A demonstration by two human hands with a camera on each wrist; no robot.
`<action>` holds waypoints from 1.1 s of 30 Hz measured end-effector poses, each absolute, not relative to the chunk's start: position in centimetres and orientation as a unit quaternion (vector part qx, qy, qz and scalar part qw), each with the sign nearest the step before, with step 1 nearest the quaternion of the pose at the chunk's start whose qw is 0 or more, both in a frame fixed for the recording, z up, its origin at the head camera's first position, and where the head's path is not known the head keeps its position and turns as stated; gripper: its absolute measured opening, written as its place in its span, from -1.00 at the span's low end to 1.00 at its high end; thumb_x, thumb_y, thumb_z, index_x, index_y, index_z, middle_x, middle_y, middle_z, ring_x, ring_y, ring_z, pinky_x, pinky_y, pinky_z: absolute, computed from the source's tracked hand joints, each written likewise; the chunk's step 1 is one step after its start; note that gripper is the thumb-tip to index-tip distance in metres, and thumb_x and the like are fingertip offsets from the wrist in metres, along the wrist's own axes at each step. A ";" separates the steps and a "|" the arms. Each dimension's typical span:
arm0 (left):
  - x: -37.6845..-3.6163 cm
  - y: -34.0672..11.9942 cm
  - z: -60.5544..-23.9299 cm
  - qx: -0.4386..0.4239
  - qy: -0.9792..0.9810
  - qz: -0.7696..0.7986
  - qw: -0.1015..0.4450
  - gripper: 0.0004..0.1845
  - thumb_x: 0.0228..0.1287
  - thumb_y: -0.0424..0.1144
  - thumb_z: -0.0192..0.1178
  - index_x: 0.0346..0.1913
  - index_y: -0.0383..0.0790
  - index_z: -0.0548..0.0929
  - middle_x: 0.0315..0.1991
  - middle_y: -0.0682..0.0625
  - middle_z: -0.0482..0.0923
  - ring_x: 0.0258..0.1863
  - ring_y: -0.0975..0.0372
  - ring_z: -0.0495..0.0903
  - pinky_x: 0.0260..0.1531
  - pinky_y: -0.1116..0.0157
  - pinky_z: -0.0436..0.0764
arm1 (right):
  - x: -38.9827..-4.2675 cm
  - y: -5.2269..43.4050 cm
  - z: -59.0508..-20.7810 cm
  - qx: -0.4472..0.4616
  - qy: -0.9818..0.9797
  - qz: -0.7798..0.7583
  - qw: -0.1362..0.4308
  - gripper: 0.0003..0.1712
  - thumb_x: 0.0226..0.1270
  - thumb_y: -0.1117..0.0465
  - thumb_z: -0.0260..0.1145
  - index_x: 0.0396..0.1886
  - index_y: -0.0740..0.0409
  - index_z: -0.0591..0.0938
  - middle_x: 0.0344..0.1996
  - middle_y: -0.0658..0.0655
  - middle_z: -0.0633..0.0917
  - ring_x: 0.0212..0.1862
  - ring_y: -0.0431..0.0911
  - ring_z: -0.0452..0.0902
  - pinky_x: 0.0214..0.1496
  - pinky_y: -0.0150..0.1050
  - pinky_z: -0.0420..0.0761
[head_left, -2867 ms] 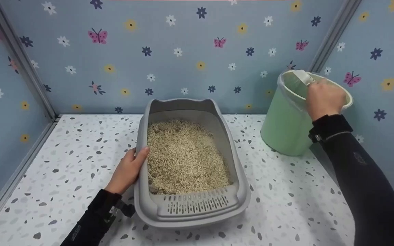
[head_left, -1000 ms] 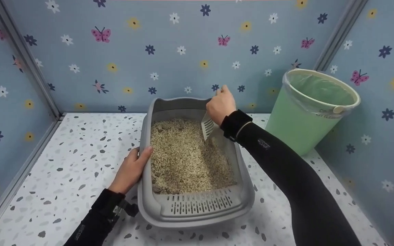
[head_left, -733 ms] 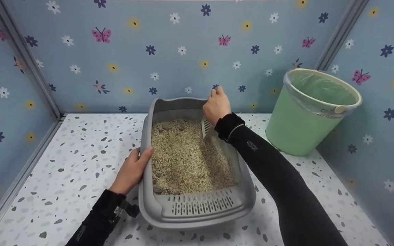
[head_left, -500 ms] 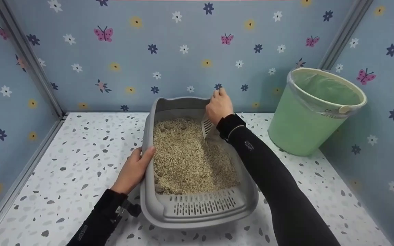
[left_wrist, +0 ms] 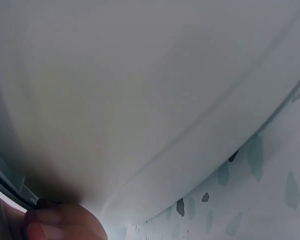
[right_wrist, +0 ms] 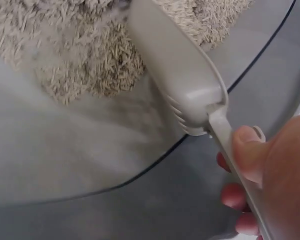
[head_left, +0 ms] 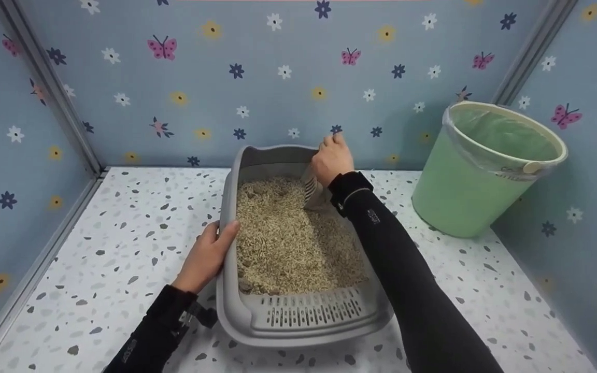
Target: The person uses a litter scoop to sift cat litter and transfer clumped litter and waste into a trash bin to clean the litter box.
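background: pale blue flower-printed panels (head_left: pixel 278 88), joined at the corners by grey metal strips (head_left: pixel 52 93); below, one white table (head_left: pixel 122 233) flecked with grey. centre: one grey litter box (head_left: pixel 309 334), slotted at its near end, holding tan pellet litter (head_left: pixel 283 238). back right, apart from the box: one green bin (head_left: pixel 464 191), lined with a clear bag (head_left: pixel 500 132). left hand (head_left: pixel 206 258): thumb over the box's left rim, fingers curled beneath it, gripping. right hand (head_left: pixel 333 159): fingers curled round the handle of one pale slotted scoop (right_wrist: pixel 177 60), thumb pressed on it. the scoop is inside the box, toward the far right corner; governing relation, by judgement: its long axis runs from the right hand's fingers down to the litter, tip foremost, the right hand being the nearer to the bin also. not made out: how deep the tip sits among the pellets; what, if anything, the scoop bears; the handle, covered by the hand in the head view; most of the left fingers, cut off at the lower edge of the left wrist view
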State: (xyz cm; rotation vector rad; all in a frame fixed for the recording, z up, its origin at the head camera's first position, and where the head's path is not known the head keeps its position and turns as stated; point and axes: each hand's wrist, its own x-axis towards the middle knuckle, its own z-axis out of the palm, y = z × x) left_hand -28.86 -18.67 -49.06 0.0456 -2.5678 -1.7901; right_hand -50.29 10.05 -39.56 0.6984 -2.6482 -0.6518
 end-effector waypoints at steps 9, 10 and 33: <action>-29.0 -18.5 -49.4 0.011 -0.819 -0.574 0.007 0.01 0.62 0.52 0.02 0.67 -0.29 0.34 -0.01 -0.20 0.65 -0.08 0.02 0.71 -0.03 0.11 0.70 | -50.3 9.0 -41.2 0.231 -0.948 -0.159 0.149 -0.51 0.77 0.03 0.21 -0.40 0.17 0.75 -0.15 0.25 0.76 0.05 0.18 0.50 0.33 0.15 0.35; -29.0 -18.5 -49.4 0.011 -0.819 -0.574 0.005 0.01 0.61 0.52 0.02 0.66 -0.29 0.34 -0.02 -0.20 0.65 -0.08 0.02 0.71 -0.03 0.11 0.70 | -50.3 8.9 -41.6 0.229 -0.952 -0.144 0.143 -0.52 0.77 0.04 0.22 -0.39 0.18 0.76 -0.13 0.26 0.76 0.06 0.19 0.51 0.33 0.16 0.35; -28.9 -18.9 -49.5 0.006 -0.808 -0.589 0.014 -0.04 0.64 0.46 0.08 0.66 -0.28 0.33 -0.15 -0.18 0.59 -0.29 0.04 0.66 -0.27 0.11 0.71 | -50.3 6.6 -44.9 0.212 -0.976 0.001 0.054 -0.61 0.78 -0.01 0.26 -0.02 0.21 0.79 0.01 0.37 0.73 0.14 0.29 0.54 0.30 0.30 0.37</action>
